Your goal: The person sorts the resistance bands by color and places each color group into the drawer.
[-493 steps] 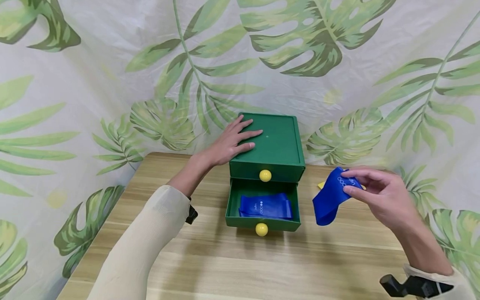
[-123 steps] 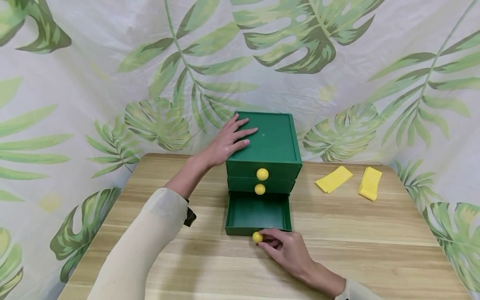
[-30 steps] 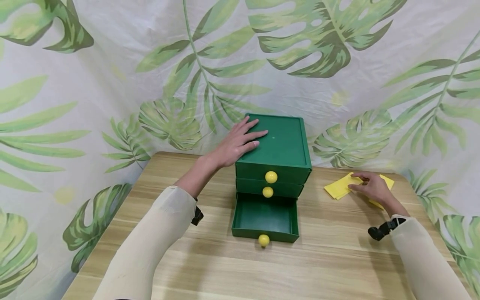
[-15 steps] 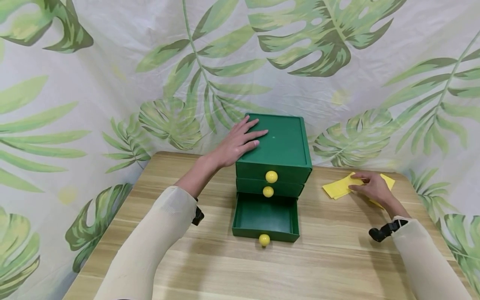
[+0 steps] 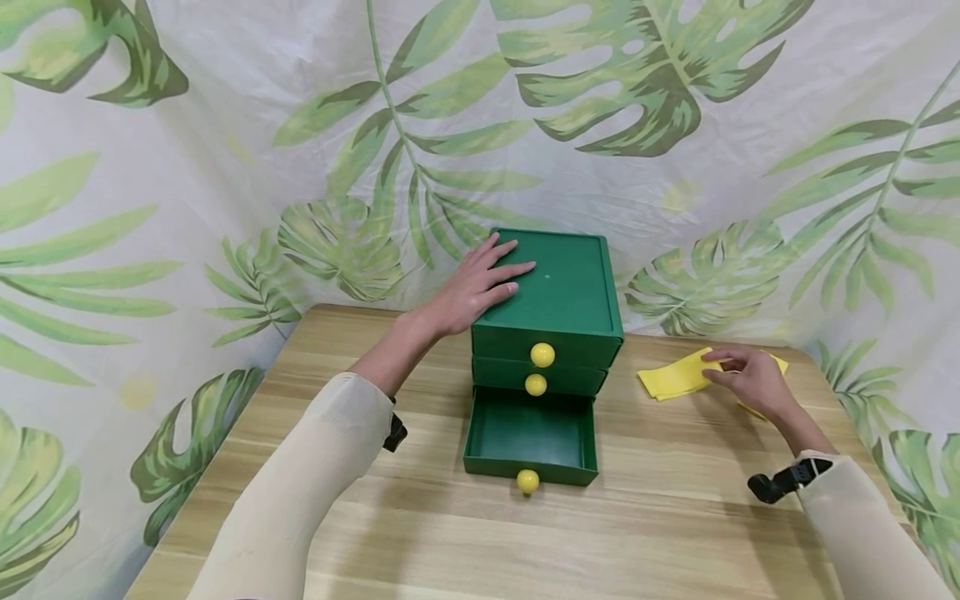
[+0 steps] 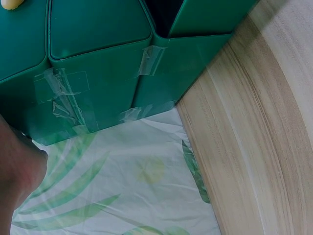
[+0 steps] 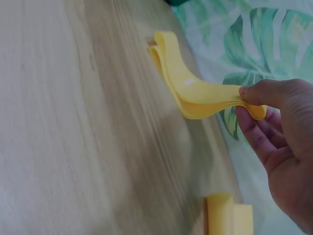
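A green three-drawer unit (image 5: 566, 292) with round yellow knobs stands on the table. My left hand (image 5: 472, 290) rests on the left of its top, fingers spread and straight. The bottom drawer (image 5: 532, 433) is pulled out and has nothing in it; the two above are pushed in. To the right, my right hand (image 5: 753, 382) pinches one end of a folded yellow resistance band (image 7: 195, 95) between thumb and fingers. The band's pinched end is raised and its loop droops toward the table. A second yellow band (image 7: 220, 215) lies beside it, mostly hidden behind the hand in the head view.
The wooden table (image 5: 450, 542) ends at the back against a leaf-printed cloth (image 5: 570, 192). Clear tape (image 6: 63, 98) joins the tiers at the unit's side. The pulled-out drawer's yellow knob (image 5: 528, 482) sticks out toward the front.
Earlier the right hand held a blue band by the middle drawer, later shut, then the bottom drawer's knob. Lately it pinches the yellow band and lifts its end slightly. The left hand stays put.
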{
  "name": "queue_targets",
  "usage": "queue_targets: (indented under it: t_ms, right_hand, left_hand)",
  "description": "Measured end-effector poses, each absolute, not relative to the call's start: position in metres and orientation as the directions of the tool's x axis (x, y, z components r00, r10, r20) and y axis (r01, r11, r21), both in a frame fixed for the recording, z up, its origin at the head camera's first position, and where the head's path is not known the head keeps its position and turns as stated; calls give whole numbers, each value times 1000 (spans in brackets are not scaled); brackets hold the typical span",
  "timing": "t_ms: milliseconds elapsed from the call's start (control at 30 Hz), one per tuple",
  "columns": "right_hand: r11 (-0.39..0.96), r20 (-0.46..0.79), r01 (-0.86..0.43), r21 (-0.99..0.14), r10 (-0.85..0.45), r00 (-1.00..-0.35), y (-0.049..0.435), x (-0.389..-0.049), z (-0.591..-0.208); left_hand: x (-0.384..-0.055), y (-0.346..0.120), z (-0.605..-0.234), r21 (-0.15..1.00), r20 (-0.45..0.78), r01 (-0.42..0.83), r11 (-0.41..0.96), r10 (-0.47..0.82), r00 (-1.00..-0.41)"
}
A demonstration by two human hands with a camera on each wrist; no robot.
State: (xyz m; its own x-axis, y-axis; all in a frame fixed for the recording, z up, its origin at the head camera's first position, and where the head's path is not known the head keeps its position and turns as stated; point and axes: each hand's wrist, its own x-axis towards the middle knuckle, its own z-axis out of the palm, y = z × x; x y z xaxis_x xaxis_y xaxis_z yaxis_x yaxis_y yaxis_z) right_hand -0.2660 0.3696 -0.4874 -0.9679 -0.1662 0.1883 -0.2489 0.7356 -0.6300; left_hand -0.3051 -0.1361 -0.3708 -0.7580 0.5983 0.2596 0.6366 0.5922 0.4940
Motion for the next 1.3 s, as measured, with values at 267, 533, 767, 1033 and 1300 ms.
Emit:
queue_targets:
  t_ms: [267,533,767,1033,1300]
  right_hand:
    - [711,220,-264,-651,-157,-963,358,-256,-472]
    - [647,308,-343,-681,-172,-936,347,-250,-456]
    - [623,324,-378,-684,-205,-924,336,-243,-441]
    - [579,334,-392,-715,-210,-919,327,-229,-421]
    - [552,348,-407,-728,-213,-913,313,-212,-402]
  left_hand:
    - [-306,-136,-371,496,268,647,579,606,-749]
    - [-306,-136,-370,485,283,664,570,615,-736]
    - [-305,-137,-369,475,281,673,566,627,-726]
    - [-306,-139,-370,465,271,674,574,633,-725]
    - [-305,-138,-368,439,264,682,584,642,-720]
